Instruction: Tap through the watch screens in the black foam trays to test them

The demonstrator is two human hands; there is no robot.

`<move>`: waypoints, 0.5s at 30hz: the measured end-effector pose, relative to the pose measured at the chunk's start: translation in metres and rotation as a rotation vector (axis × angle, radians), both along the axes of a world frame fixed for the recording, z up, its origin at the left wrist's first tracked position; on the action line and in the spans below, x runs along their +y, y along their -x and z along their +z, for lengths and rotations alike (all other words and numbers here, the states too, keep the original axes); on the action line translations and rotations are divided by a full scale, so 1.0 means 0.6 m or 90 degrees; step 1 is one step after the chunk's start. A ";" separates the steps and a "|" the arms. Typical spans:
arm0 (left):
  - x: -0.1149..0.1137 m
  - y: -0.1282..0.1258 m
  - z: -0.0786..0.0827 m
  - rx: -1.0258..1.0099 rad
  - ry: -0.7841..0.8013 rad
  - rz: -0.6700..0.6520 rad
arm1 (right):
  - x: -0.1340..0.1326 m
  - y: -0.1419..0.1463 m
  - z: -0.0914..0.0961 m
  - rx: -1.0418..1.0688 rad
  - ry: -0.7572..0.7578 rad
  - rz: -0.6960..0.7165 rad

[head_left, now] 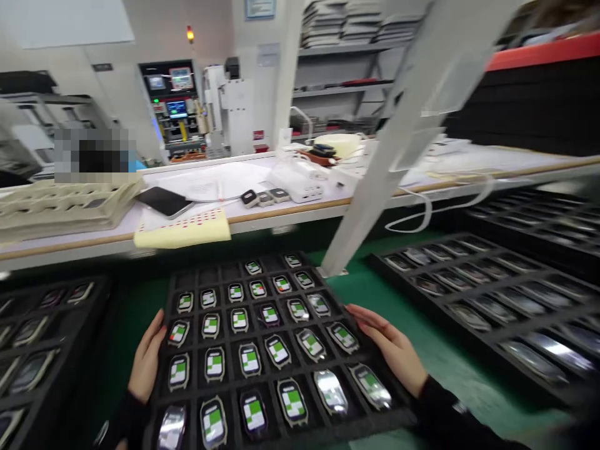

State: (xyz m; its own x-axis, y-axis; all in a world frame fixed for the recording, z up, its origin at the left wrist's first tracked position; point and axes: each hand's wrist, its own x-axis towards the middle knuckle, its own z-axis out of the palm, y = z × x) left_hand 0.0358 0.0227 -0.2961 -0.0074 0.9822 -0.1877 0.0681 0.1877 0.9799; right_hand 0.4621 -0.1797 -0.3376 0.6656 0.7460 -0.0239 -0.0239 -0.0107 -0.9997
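Observation:
A black foam tray (337, 432) lies in front of me, divided into rows of compartments. Most compartments hold a smartwatch case without a strap, such as this smartwatch (293, 401); many screens show green and white blocks. A few compartments in the far rows hold nothing. My left hand (147, 359) grips the tray's left side, its fingers along the edge. On the opposite side, my right hand (394, 350) has hold of the right edge, fingertips at the rim. The undersides of both grips are hidden.
More watch trays flank mine: a left tray (70, 350) and a right tray (469, 337) on the green surface (450, 369). A slanting white post (375, 175) rises beyond my tray. The shelf above carries a phone (165, 201), yellow paper (187, 234) and a white cable (424, 219).

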 end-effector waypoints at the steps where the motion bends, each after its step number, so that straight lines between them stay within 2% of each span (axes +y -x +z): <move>1: 0.017 -0.007 -0.002 -0.013 -0.006 0.000 | -0.002 -0.004 -0.003 -0.013 0.009 -0.003; 4: 0.067 -0.016 -0.017 -0.026 -0.040 0.011 | -0.002 -0.016 -0.010 0.004 0.033 -0.012; 7: 0.096 -0.015 -0.027 -0.020 -0.064 0.006 | 0.002 -0.026 -0.016 0.046 0.027 -0.056; 10: 0.102 -0.015 -0.022 0.008 -0.070 0.000 | 0.003 -0.034 -0.018 0.028 0.000 -0.109; 15: 0.096 -0.018 0.001 0.066 -0.051 -0.013 | -0.007 -0.041 -0.013 -0.013 -0.048 -0.161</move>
State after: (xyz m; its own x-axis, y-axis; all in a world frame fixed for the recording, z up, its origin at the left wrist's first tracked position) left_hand 0.0468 0.0800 -0.2952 -0.0027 0.9942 -0.1078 0.1724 0.1067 0.9792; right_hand 0.4866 -0.1838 -0.3453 0.8306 0.5554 0.0416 0.0044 0.0682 -0.9977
